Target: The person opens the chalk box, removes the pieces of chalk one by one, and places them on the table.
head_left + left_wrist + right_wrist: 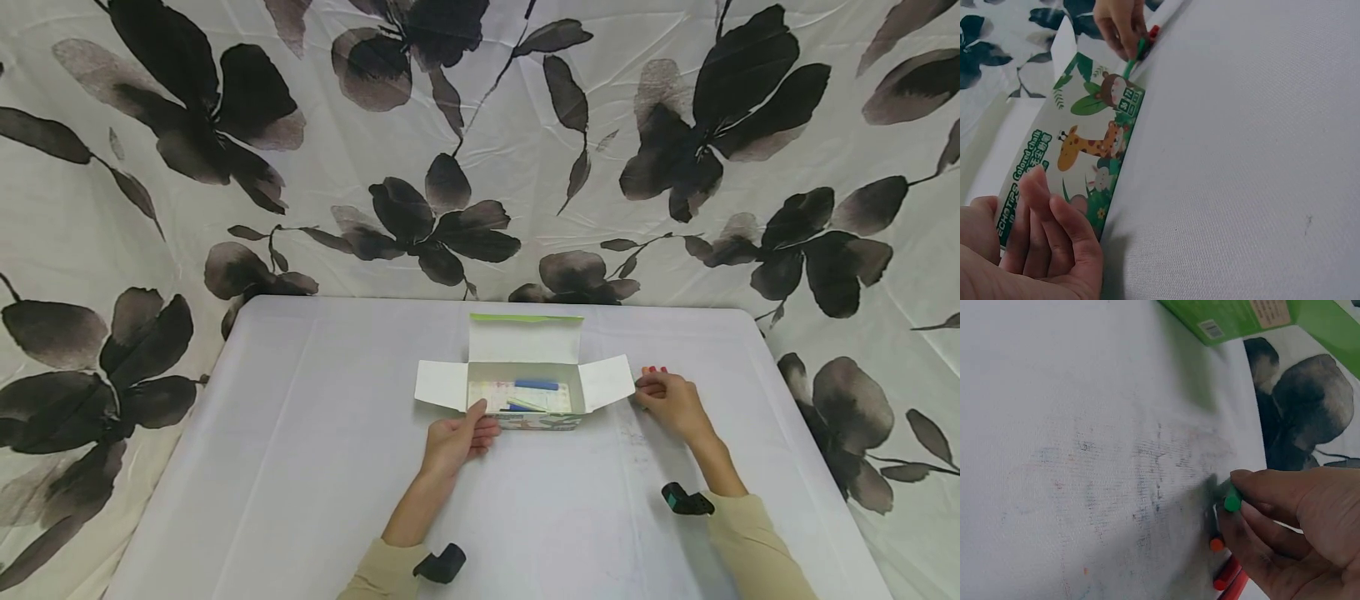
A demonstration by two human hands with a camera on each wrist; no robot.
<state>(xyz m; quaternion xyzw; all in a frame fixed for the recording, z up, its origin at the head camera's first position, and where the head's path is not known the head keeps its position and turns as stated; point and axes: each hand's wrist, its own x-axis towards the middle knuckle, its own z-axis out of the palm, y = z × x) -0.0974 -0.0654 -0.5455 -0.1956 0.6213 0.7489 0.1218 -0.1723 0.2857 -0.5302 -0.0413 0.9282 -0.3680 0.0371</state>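
Green stick (1232, 503), partly hidden — right hand (674, 405) pinching

We see the left forearm (411, 510) and right forearm (718, 467) stretched forward, slanting inward. The left hand (452, 443) points its thumb (477, 413) forward, fingers (1079, 247) loosely bent. The right hand (670, 404) pinches, thumb against forefinger; its remaining fingers seem curled, though we see them poorly.

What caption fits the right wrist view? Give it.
Right hand pinching a green stick, an orange stick and red sticks nearby.
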